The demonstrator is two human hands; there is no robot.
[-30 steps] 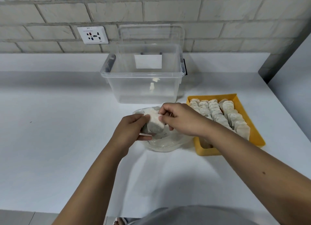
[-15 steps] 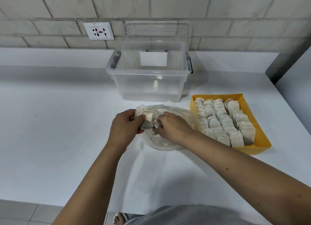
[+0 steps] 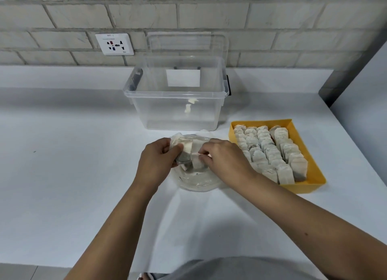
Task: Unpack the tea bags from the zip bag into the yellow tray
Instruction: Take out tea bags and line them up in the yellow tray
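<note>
While left hand point(image 3: 156, 164) and right hand point(image 3: 224, 158) both pinch tea bags point(image 3: 189, 154) over the zip bag point(image 3: 196, 181) lying on the counter point(image 3: 83, 175), more fill the yellow tray point(image 3: 301, 188) just to its right

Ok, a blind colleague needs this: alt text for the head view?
A left hand and right hand grip tea bags over a clear zip bag on a white counter. Beside them a yellow tray holds rows of tea bags; a clear box stands behind.
</note>
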